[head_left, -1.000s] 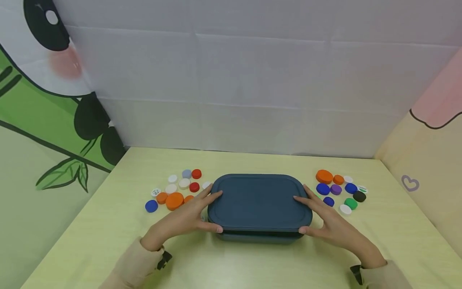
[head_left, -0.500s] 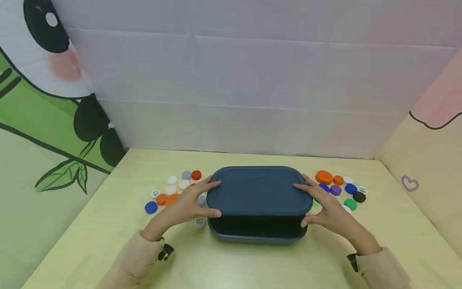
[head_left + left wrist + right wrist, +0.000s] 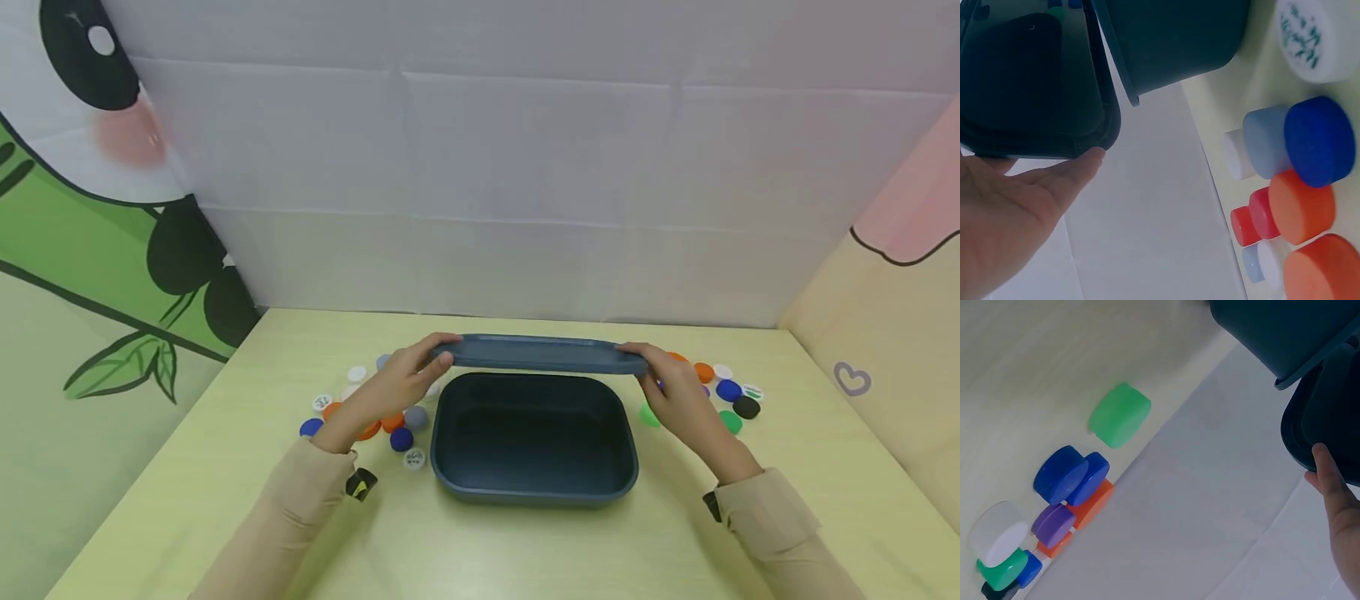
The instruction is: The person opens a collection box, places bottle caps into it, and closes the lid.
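The lid (image 3: 542, 353) is being pinched at both ends by left hand (image 3: 401, 379) and right hand (image 3: 681, 402), held kinda tilted beyond the open box (image 3: 534, 498), toward the back edge of the tabletop (image 3: 540, 554).

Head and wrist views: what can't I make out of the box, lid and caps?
Head view: two red caps, hidden behind the left hand.
Head view: print on the nearest white cap, too small to read.
Left wrist view: the lid, cut off by the picture's edge.
Right wrist view: the box, cut off by top and right edges.
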The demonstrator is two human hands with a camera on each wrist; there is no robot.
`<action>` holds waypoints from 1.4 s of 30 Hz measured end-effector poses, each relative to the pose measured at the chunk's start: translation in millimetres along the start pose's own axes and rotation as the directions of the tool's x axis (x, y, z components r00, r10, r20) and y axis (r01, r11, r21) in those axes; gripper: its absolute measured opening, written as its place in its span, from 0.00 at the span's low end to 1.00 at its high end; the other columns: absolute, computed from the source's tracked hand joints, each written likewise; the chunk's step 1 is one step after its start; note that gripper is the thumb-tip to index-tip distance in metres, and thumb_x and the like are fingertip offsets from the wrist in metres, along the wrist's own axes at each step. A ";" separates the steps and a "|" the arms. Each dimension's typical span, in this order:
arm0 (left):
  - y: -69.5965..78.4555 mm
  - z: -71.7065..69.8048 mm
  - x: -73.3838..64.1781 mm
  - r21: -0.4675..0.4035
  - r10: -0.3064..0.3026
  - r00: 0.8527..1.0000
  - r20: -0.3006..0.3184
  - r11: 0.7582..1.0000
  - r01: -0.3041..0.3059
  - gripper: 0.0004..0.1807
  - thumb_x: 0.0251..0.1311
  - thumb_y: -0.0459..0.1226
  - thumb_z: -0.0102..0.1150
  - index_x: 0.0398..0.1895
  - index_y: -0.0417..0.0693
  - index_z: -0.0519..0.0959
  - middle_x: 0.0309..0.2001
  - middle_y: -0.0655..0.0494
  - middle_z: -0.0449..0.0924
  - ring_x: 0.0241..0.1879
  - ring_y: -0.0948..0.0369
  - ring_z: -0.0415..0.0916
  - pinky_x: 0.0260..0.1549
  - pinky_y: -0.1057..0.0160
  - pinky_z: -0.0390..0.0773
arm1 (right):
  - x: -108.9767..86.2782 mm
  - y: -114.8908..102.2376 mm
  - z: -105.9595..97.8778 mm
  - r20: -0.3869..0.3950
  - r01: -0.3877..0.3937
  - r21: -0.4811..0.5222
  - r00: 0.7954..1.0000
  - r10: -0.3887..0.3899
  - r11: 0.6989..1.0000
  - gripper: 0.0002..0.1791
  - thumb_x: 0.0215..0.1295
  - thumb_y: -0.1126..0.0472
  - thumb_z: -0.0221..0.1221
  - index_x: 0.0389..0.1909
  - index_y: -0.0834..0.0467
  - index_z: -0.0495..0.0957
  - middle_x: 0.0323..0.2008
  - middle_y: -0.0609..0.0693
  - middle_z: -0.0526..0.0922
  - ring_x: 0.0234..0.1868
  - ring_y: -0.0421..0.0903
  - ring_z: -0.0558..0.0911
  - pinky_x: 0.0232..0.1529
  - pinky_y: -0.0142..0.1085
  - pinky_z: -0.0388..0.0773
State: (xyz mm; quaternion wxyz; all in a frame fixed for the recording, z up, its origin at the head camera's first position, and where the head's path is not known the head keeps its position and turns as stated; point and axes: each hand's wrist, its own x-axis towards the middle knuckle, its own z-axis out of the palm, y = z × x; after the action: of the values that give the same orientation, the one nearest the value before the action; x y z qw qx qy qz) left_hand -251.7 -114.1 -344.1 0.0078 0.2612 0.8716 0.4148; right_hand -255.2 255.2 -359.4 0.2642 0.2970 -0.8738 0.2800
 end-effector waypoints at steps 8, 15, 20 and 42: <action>2.5 -7.6 29.2 0.005 -0.044 0.996 -0.076 0.999 0.045 0.38 0.64 0.62 0.17 0.63 0.44 0.59 0.62 0.38 0.64 0.59 0.43 0.66 0.58 0.44 0.66 | 32.3 20.7 7.1 -0.007 -0.003 0.036 1.000 0.003 0.999 0.12 0.62 0.75 0.48 0.43 0.62 0.75 0.32 0.56 0.85 0.32 0.50 0.85 0.27 0.35 0.80; -2.5 -11.6 53.9 0.067 -0.115 0.985 -0.130 0.990 0.124 0.26 0.68 0.56 0.26 0.44 0.42 0.62 0.41 0.42 0.74 0.39 0.49 0.74 0.36 0.56 0.72 | 53.9 40.7 10.7 0.021 -0.070 0.075 0.997 0.068 0.995 0.06 0.66 0.68 0.49 0.39 0.64 0.73 0.27 0.58 0.85 0.26 0.51 0.84 0.29 0.41 0.82; -7.7 -12.2 73.6 0.183 -0.132 0.974 -0.182 0.969 0.166 0.15 0.68 0.41 0.42 0.50 0.41 0.63 0.34 0.43 0.80 0.26 0.54 0.74 0.25 0.64 0.71 | 70.2 54.4 14.0 0.076 -0.172 0.142 0.984 0.163 0.975 0.11 0.67 0.59 0.48 0.37 0.63 0.74 0.24 0.58 0.84 0.23 0.50 0.83 0.28 0.39 0.82; -32.0 -9.6 119.9 0.326 -0.370 0.907 -0.203 0.848 0.419 0.16 0.61 0.34 0.47 0.50 0.36 0.72 0.24 0.47 0.83 0.24 0.58 0.80 0.24 0.68 0.72 | 96.8 87.1 46.8 0.269 -0.389 0.087 0.895 0.354 0.917 0.09 0.60 0.72 0.52 0.40 0.74 0.71 0.25 0.64 0.80 0.21 0.52 0.81 0.21 0.31 0.75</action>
State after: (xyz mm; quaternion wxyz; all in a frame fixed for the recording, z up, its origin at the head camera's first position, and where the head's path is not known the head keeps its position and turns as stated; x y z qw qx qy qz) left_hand -371.7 -82.2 -336.7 -0.0131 0.0453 0.9663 0.2529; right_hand -393.3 247.1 -360.5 0.0731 0.1745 -0.9189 0.3461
